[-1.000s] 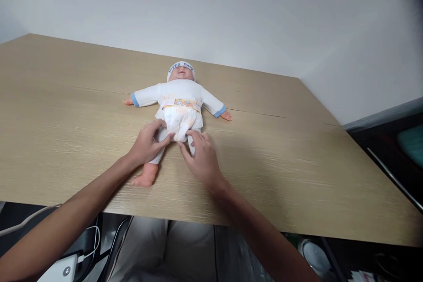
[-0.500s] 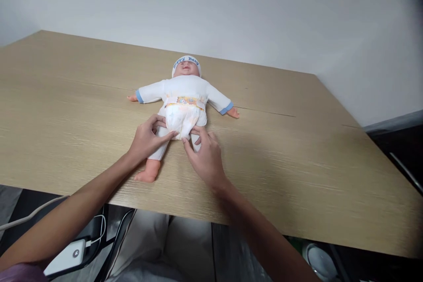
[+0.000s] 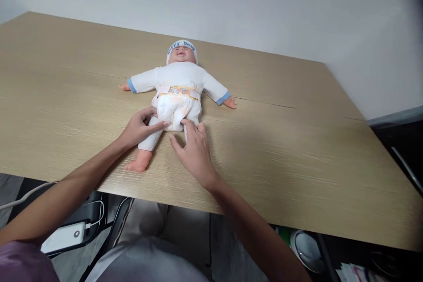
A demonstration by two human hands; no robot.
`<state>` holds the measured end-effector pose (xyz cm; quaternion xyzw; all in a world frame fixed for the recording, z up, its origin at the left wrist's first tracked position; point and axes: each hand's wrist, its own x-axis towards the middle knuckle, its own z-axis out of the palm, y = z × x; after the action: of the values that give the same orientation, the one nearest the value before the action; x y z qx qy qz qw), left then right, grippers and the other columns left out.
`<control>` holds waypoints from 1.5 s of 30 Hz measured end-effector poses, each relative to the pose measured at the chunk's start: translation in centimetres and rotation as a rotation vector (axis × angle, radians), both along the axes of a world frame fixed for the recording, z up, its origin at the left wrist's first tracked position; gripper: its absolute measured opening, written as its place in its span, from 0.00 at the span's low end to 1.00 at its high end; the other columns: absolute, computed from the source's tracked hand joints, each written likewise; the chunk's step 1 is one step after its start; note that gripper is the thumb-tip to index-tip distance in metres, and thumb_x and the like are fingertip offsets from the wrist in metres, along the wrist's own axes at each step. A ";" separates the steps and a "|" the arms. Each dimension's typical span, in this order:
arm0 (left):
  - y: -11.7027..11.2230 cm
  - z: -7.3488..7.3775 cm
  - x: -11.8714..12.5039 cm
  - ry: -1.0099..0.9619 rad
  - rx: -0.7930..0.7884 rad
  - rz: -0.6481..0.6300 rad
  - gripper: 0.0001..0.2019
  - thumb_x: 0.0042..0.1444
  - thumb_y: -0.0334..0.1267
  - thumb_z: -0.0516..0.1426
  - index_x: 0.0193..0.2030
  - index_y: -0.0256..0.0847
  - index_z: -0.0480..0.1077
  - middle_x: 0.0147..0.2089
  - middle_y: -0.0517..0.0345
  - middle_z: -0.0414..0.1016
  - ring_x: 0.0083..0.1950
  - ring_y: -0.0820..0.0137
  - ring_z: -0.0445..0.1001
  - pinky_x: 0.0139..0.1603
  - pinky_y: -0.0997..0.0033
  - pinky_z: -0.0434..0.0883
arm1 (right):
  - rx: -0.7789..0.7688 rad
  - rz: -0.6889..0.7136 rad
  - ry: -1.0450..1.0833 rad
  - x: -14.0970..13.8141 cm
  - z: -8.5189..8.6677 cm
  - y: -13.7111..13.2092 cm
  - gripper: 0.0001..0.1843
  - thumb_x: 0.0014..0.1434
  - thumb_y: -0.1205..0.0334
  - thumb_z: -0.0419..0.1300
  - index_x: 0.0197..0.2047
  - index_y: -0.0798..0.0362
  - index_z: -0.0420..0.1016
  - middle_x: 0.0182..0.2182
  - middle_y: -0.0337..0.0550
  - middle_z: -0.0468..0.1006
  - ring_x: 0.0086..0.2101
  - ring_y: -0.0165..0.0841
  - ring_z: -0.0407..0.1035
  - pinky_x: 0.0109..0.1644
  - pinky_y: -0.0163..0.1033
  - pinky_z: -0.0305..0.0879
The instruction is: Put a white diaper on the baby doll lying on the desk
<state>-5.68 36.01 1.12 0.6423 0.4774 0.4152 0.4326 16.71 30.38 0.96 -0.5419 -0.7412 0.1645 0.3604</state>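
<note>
A baby doll (image 3: 180, 72) in white clothes with blue cuffs lies on its back, arms spread, wearing a cap lettered "Happy Baby". Over its clothes, a white diaper (image 3: 176, 108) is fastened at the waist with an orange patterned band. At the leg edge on the left side, my left hand (image 3: 140, 127) has its thumb on the diaper's front and its fingers tucked by the thigh. My right hand (image 3: 194, 147) touches the other leg edge with its forefinger, the thumb held apart. That hand and wrist hide most of the doll's leg on the right.
The doll lies on a wooden table (image 3: 280, 141) that meets a pale wall (image 3: 231, 4). Below the front edge, a white power bank (image 3: 64, 237) with a cable lies on a black chair (image 3: 94, 205). A round clear-lidded container (image 3: 306, 249) stands below at the right.
My right thumb has come away from the diaper's crotch, while the forefinger stays at the leg edge. My left hand keeps its place on the diaper. The whole view has shifted slightly.
</note>
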 end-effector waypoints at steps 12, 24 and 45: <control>0.0 0.6 0.1 0.016 0.004 0.005 0.24 0.59 0.61 0.75 0.44 0.40 0.81 0.39 0.58 0.80 0.37 0.68 0.70 0.39 0.67 0.64 | 0.067 -0.244 0.160 0.5 0.1 1.3 0.15 0.70 0.49 0.72 0.48 0.45 0.72 0.50 0.50 0.89 0.50 0.49 0.81 0.61 0.56 0.74; 0.3 0.2 0.5 0.019 0.045 0.063 0.27 0.63 0.67 0.70 0.38 0.41 0.82 0.34 0.60 0.75 0.33 0.70 0.64 0.35 0.66 0.58 | 0.018 -0.219 -0.003 0.9 0.8 1.2 0.18 0.77 0.42 0.66 0.41 0.46 0.81 0.41 0.46 0.91 0.45 0.49 0.78 0.59 0.55 0.68; 0.6 2.5 -0.1 -0.135 -0.163 -0.008 0.29 0.53 0.68 0.76 0.39 0.41 0.83 0.38 0.53 0.85 0.37 0.65 0.78 0.36 0.66 0.71 | 0.084 -0.284 0.123 1.6 -0.1 1.5 0.11 0.70 0.50 0.72 0.43 0.48 0.87 0.52 0.52 0.78 0.56 0.49 0.72 0.71 0.62 0.66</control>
<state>-5.73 36.57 3.60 0.5772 0.4770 0.4156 0.5163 18.29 31.91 0.87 -0.6145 -0.6400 0.1137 0.4470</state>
